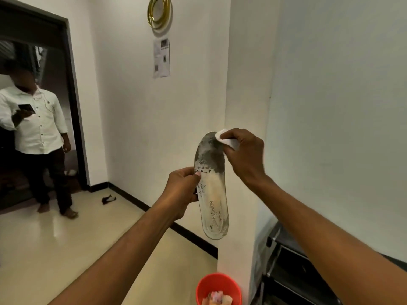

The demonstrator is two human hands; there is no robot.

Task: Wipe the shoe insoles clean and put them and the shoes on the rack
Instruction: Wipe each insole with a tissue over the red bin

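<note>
From the head view, note the insole [211,188] held upright before the wall corner, pinched at mid-edge by the left hand [181,190], with the right hand [244,155] clenched round a white wipe [228,140] pressed to the grimy toe end. Hold the pinch firm and, probably best, stroke from toe down to heel, refolding to a fresh face, above the red bin [204,287], with the rack [286,252] low at right

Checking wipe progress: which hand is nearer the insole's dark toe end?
Right. The right hand holds the wipe against that end; the left hand grips the insole midway.
</note>
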